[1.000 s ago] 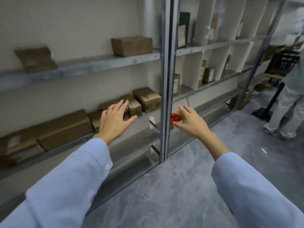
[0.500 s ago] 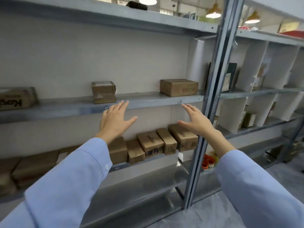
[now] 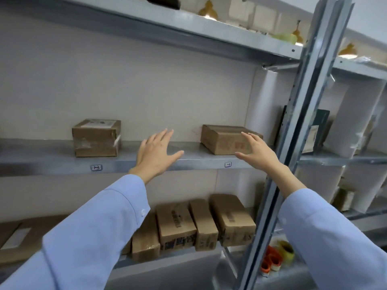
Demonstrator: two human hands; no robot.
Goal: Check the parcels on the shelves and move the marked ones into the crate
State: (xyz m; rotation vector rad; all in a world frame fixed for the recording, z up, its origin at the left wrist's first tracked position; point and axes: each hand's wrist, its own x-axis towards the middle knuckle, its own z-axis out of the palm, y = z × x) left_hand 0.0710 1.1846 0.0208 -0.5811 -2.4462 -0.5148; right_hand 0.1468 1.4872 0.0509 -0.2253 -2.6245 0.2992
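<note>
As the left hand [image 3: 155, 153] and right hand [image 3: 259, 152] hover spread and empty by 1 parcel [image 3: 219, 139], checking seems underway, and the next move calls for gripping its sides.

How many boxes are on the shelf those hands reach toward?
2. The left box sits left of the left hand; the right box is partly behind the right hand. Others may lie off-frame.
</note>
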